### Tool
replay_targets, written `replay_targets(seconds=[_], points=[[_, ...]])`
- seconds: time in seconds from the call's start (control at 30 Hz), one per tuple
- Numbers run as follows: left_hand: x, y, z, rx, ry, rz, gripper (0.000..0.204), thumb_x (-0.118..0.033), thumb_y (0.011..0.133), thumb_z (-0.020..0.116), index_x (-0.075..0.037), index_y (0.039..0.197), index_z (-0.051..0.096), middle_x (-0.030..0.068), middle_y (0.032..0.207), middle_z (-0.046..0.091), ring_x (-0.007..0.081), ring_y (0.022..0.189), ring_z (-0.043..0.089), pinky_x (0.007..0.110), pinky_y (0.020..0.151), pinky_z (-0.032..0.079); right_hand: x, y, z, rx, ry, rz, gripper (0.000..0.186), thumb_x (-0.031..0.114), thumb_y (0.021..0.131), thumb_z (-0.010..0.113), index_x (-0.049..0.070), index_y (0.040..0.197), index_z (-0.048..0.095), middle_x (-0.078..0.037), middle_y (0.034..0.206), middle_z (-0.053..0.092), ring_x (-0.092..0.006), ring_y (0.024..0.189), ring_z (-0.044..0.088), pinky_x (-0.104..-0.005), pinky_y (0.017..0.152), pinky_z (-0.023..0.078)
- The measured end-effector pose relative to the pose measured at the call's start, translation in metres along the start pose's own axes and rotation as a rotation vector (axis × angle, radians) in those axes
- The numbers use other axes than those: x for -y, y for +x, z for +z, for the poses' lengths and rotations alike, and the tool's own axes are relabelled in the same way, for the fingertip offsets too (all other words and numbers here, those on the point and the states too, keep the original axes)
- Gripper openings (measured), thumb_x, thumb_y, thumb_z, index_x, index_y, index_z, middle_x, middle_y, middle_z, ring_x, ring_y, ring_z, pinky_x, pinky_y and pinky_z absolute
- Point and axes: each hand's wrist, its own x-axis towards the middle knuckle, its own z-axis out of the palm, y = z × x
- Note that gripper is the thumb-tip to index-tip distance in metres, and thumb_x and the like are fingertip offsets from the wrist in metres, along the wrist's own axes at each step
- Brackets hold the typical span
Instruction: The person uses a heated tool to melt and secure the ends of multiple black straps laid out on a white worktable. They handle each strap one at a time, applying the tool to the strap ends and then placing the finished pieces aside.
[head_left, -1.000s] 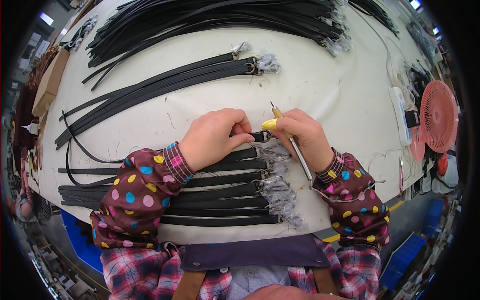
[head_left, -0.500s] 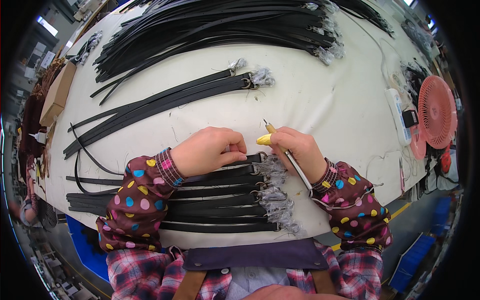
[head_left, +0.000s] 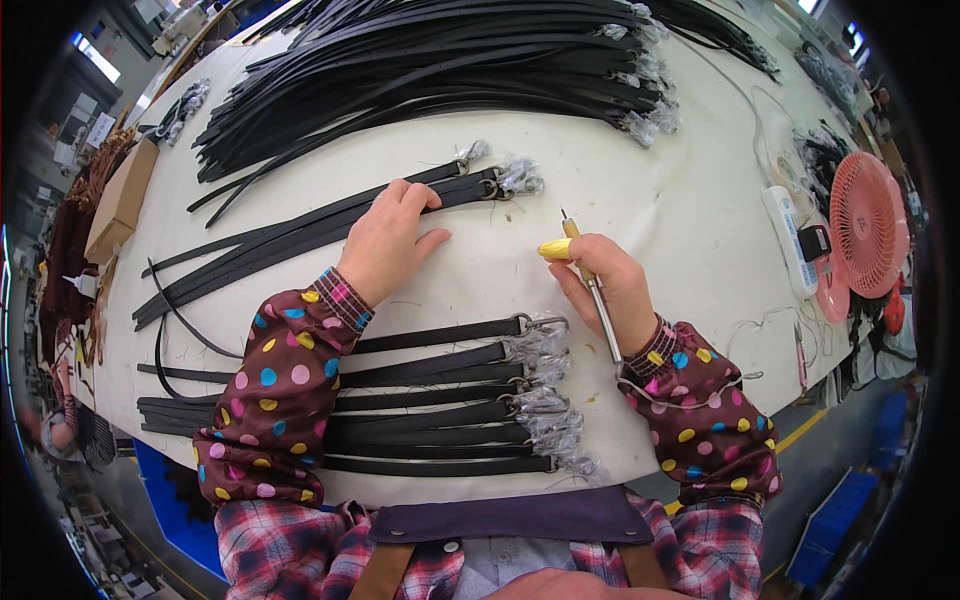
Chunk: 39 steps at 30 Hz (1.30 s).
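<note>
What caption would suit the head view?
Left hand at black straps, right hand holding a pen-like tool above a white table.

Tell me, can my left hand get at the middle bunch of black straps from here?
Probably yes: your left hand is at the near edge of the black straps, fingers over them, with nothing visible in between. Your right hand, holding the pen-like tool, is off to the side.

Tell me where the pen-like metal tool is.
In the head view, the pen-like metal tool is right of centre, in the grip of the right hand, left of the pink fan.
</note>
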Motion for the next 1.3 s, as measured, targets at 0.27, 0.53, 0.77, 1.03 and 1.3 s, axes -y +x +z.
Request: replay_targets(seconds=[0.27, 0.53, 0.77, 1.03, 1.3], points=[[0.008, 0.003, 0.0, 0.028, 0.0, -0.087, 0.024, -0.021, 0.085, 0.07, -0.007, 0.1, 0.058, 0.0084, 0.1, 0.058, 0.0256, 0.092, 0.063, 0.036, 0.074, 0.051, -0.001, 0.002, 0.002, 0.01, -0.001, -0.012, 0.018, -0.003, 0.079, 0.069, 0.004, 0.096, 0.065, -0.012, 0.083, 0.065, -0.028, 0.075, 0.063, -0.0339, 0.067, 0.051], [-0.017, -0.018, -0.005, 0.049, 0.016, 0.019, 0.021, -0.017, 0.082, 0.071, -0.008, 0.089, 0.054, 0.0073, 0.088, 0.058, 0.027, 0.079, 0.062, 0.036, 0.066, 0.05, -0.001, 0.0, -0.002, 0.045, -0.101, -0.034, 0.022, 0.002, 0.077, 0.072, 0.004, 0.097, 0.062, -0.013, 0.084, 0.063, -0.0299, 0.077, 0.061, -0.0357, 0.067, 0.051], [-0.032, -0.033, -0.009, 0.152, -0.136, -0.019, 0.02, -0.02, 0.085, 0.069, -0.008, 0.095, 0.056, 0.0084, 0.091, 0.059, 0.0291, 0.079, 0.064, 0.037, 0.066, 0.053, -0.005, 0.001, 0.003, 0.064, -0.148, -0.03, 0.03, 0.002, 0.075, 0.075, 0.004, 0.104, 0.065, -0.012, 0.087, 0.061, -0.0288, 0.08, 0.057, -0.0351, 0.072, 0.048], [-0.025, -0.032, -0.005, 0.2, -0.148, 0.02, 0.02, -0.018, 0.084, 0.071, -0.007, 0.097, 0.06, 0.009, 0.096, 0.062, 0.0266, 0.076, 0.063, 0.034, 0.066, 0.052, -0.009, -0.001, 0.006, 0.136, -0.111, -0.004, 0.029, 0.002, 0.076, 0.073, 0.002, 0.103, 0.063, -0.012, 0.086, 0.062, -0.0287, 0.082, 0.058, -0.0357, 0.073, 0.048], [-0.032, -0.032, -0.002, 0.123, -0.12, 0.109, 0.018, -0.017, 0.083, 0.071, -0.009, 0.097, 0.063, 0.0061, 0.094, 0.062, 0.0256, 0.079, 0.064, 0.034, 0.066, 0.052, -0.006, 0.0, 0.005, 0.157, -0.116, 0.016, 0.026, 0.003, 0.075, 0.072, 0.003, 0.1, 0.062, -0.012, 0.087, 0.064, -0.0295, 0.084, 0.06, -0.0371, 0.073, 0.049]])
